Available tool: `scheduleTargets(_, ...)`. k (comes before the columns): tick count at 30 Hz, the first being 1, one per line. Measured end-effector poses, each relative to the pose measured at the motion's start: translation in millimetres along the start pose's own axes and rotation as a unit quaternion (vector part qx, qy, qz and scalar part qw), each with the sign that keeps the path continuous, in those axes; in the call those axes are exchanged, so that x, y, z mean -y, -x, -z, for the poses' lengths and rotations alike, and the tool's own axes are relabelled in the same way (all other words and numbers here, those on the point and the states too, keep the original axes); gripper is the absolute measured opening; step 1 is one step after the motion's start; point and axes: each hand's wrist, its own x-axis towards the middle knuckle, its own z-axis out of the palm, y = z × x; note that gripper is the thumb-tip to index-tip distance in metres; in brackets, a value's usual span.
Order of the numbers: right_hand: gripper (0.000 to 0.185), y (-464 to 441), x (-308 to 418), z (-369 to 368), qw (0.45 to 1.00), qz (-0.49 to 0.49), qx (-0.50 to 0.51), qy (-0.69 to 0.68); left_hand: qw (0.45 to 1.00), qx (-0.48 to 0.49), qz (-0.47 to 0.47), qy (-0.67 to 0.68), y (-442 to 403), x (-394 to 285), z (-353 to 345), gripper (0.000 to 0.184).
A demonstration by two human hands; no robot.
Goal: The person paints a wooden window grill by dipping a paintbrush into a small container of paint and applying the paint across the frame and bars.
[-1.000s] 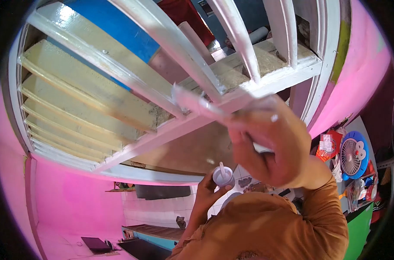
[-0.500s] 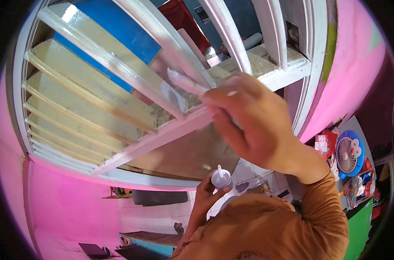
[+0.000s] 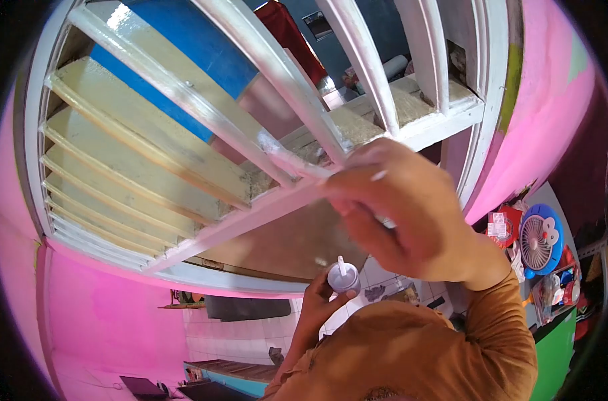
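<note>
My right hand [image 3: 401, 207] is closed round the handle of a paintbrush [image 3: 294, 160], whose white-coated bristles point up and left against a slat of the white slatted frame [image 3: 444, 127]. Beside the brush, the slats [image 3: 250, 140] look white, while those farther left are cream. Lower down, my left hand [image 3: 316, 301] has its fingers wrapped round a small cup [image 3: 344, 277] of pale paint. A light stick stands in the cup, its end above the rim.
At the right, a blue fan [image 3: 541, 240] and a clear container of small items [image 3: 558, 294] sit on a table. Pink walls [image 3: 117, 307] flank the frame. Below left is a dark-topped shelf [image 3: 244, 367] on the tiled floor.
My right hand and the brush have shifted about, first up and left, then slightly down and right to a slat's lower end. My left hand still holds the cup in nearly the same place.
</note>
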Motion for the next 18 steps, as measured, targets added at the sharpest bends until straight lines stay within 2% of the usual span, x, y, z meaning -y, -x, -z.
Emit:
scheduleTargets(4,0.027,-12.9,1.3,6.2,0.997,0.008,-0.073,0.003,1.000,-0.001,0.004,-0.004,1.2,-3.6,3.3,0.065)
scheduleTargets(7,0.026,-25.7,7.5,1.6,0.995,-0.085,-0.021,0.054,1.000,0.004,0.006,0.002,1.3,-5.2,5.0,0.065)
scheduleTargets(10,0.023,-38.2,3.3,-4.5,0.998,-0.042,-0.011,0.044,1.000,0.004,0.001,-0.009,1.0,-4.3,6.8,0.065)
scheduleTargets(13,0.021,-51.2,3.0,-1.4,0.993,0.067,-0.068,0.064,1.000,0.003,0.007,-0.014,0.2,-6.1,7.0,0.066)
scheduleTargets(16,0.021,-53.5,15.3,7.1,0.997,-0.010,-0.066,0.026,1.000,0.020,-0.005,-0.003,-2.9,0.1,9.4,0.066)
scheduleTargets(18,0.020,-47.8,12.8,10.0,0.997,-0.017,-0.023,0.067,1.000,0.021,-0.003,-0.001,-2.6,-3.1,8.7,0.066)
